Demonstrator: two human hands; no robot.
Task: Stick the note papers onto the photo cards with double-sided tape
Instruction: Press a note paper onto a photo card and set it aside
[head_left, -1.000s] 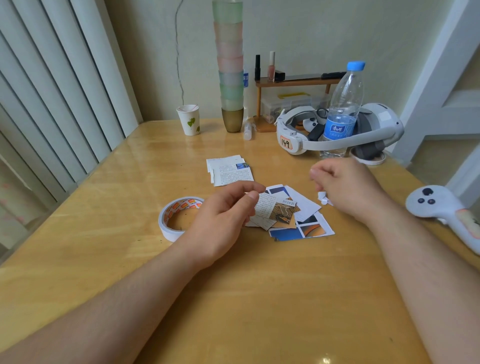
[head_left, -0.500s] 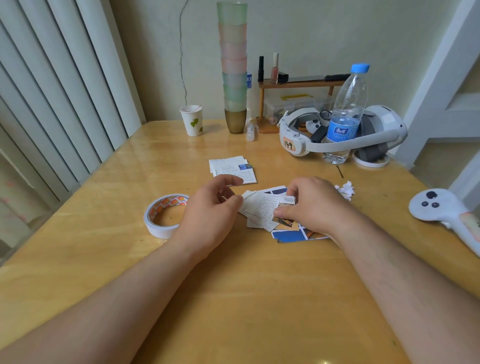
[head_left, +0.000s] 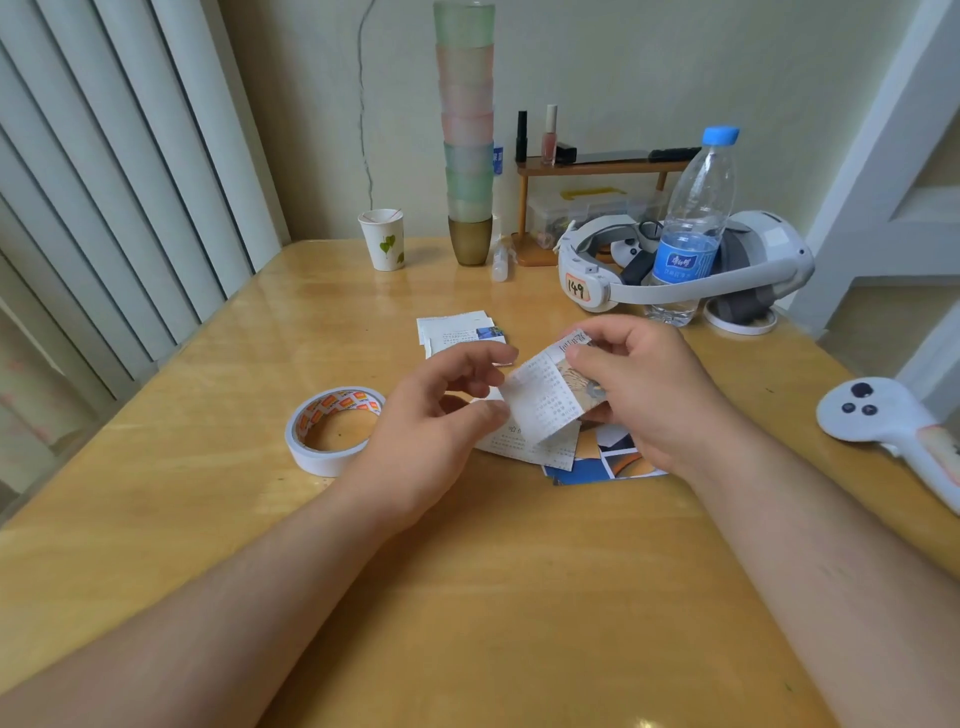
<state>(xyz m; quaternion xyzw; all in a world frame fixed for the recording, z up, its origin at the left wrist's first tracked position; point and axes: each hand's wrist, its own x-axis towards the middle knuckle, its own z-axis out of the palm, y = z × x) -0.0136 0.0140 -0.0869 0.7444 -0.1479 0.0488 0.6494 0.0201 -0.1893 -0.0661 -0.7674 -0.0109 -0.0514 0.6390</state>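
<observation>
**Thin paper lifted over the pile, roll of tape waiting at the left**

While the roll of double-sided tape (head_left: 332, 430) lies flat on the wooden table (head_left: 208, 405) at the far left of the work area, untouched, both hands are busy just to its right. It is a light, hollow ring, and I judge it best steadied with one hand while the other peels the free end, since the adhesive will cling to fingers.

Next comes the left hand (head_left: 434, 421), its fingers loosely curled; thumb and forefinger appear to touch the lower left edge of the raised note paper (head_left: 540, 397), though whether they truly pinch it I cannot tell. This sheet is thin, printed, limp and near weightless; it bends under its own span and would crease or tear if squeezed mid-sheet. Edges and corners are the place to hold it.

Behind it, a small stack of finished cards (head_left: 460, 332) sits farther back on the table.

To the right, the right hand (head_left: 641, 395) pinches the paper's upper right edge together with a photo card (head_left: 584, 382) behind it. That card looks stiffer and glossy, so likely slippery.

Below them, loose note papers and more photo cards (head_left: 613, 462) lie overlapped in a heap that a stray sleeve could scatter.
</observation>
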